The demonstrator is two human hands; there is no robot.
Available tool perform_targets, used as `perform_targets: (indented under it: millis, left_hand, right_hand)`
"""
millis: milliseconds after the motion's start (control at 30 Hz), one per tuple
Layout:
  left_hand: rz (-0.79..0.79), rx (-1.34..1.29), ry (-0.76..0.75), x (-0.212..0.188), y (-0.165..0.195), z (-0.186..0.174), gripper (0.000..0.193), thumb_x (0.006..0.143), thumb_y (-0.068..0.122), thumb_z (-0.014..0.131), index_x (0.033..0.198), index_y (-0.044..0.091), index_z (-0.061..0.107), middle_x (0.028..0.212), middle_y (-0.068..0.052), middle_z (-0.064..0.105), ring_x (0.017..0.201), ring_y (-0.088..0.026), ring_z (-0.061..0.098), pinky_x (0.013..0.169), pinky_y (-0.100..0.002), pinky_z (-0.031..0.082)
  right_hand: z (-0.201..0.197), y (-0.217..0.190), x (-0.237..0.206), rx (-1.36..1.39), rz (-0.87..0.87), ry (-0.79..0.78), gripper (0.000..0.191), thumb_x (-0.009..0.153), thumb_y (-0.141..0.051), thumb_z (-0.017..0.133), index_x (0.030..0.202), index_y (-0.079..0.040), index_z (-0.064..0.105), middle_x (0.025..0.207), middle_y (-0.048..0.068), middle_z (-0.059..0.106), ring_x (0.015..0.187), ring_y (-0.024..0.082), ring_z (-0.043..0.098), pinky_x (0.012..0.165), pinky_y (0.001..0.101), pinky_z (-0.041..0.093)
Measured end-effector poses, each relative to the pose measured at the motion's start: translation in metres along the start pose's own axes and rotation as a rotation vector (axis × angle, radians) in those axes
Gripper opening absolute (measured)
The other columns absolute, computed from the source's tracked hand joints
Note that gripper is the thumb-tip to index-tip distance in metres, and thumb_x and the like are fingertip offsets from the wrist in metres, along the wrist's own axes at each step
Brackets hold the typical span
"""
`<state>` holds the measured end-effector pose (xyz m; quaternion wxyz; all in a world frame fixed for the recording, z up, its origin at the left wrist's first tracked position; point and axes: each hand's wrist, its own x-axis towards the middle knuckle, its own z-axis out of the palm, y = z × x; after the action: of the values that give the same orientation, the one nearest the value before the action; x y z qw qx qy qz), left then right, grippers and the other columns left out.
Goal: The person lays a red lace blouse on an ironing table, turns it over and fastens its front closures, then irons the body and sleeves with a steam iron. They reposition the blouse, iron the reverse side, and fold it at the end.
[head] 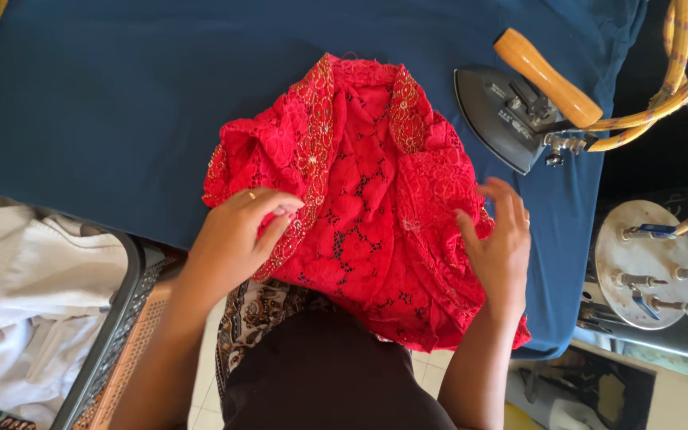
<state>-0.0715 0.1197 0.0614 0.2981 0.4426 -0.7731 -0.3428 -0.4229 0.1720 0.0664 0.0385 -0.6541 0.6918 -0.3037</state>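
Observation:
A red lace garment [364,199] with gold trim lies bunched on a dark blue padded ironing table [121,103]. Its lower end hangs over the table's near edge. My left hand [236,239] pinches the gold-trimmed edge on the garment's left side; a ring shows on one finger. Over the garment's right side, my right hand [499,247] hovers with fingers spread, touching or just above the lace and holding nothing.
A dark steam iron [511,111] with a wooden handle rests on the table at the right of the garment, with yellow braided hoses [678,87] leading off right. A round metal boiler top [646,263] stands at the right. White cloth [25,295] fills a basket at the left.

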Motion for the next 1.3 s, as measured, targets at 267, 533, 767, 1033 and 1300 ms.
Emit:
perform_targets:
  millis: [267,533,767,1033,1300]
  left_hand:
    - [-0.051,-0.229,0.006,0.011,-0.001,0.05,0.011,0.095,0.009,0.066,0.104,0.007,0.071,0.099,-0.009,0.073,0.086,-0.025,0.074,0.076,-0.034,0.059]
    - [-0.135,-0.343,0.096,0.022,-0.01,0.07,0.019,0.1,0.012,0.06,0.115,0.007,0.07,0.099,-0.008,0.077,0.085,-0.02,0.079,0.074,-0.033,0.062]
    - [-0.2,0.03,0.081,0.047,-0.003,0.098,0.075,0.082,0.049,0.081,0.134,0.002,0.053,0.097,-0.016,0.075,0.08,-0.03,0.076,0.067,-0.042,0.058]
    - [-0.147,0.495,0.113,0.07,0.006,0.133,0.068,0.071,0.042,0.087,0.119,0.004,0.059,0.121,-0.019,0.061,0.104,-0.035,0.067,0.072,-0.042,0.06]
    - [-0.2,0.017,0.01,0.081,-0.025,0.125,0.031,0.095,0.027,0.076,0.108,0.006,0.058,0.083,-0.015,0.068,0.077,-0.035,0.069,0.068,-0.05,0.053]
  right_hand:
    - [0.016,-0.003,-0.008,-0.286,0.043,0.206,0.023,0.084,-0.002,0.081,0.102,-0.011,0.071,0.099,0.007,0.073,0.101,0.033,0.063,0.096,0.0473,0.052]
    - [0.045,-0.068,-0.029,0.012,-0.14,0.023,0.021,0.086,0.001,0.075,0.103,-0.012,0.074,0.1,0.007,0.074,0.096,0.026,0.067,0.085,0.0408,0.055]
    - [0.02,-0.076,-0.038,0.184,-0.363,-0.322,0.029,0.085,-0.006,0.073,0.113,-0.015,0.07,0.122,0.002,0.073,0.124,0.025,0.067,0.101,0.0428,0.054]
    - [-0.045,0.003,-0.072,-0.131,0.262,-0.438,0.054,0.069,-0.019,0.088,0.116,-0.004,0.064,0.115,0.013,0.066,0.099,0.036,0.067,0.08,0.0469,0.053]
    - [-0.073,0.014,-0.128,0.103,0.282,-0.405,0.033,0.069,-0.013,0.087,0.097,-0.007,0.07,0.088,0.007,0.074,0.072,0.023,0.073,0.067,0.0352,0.059]
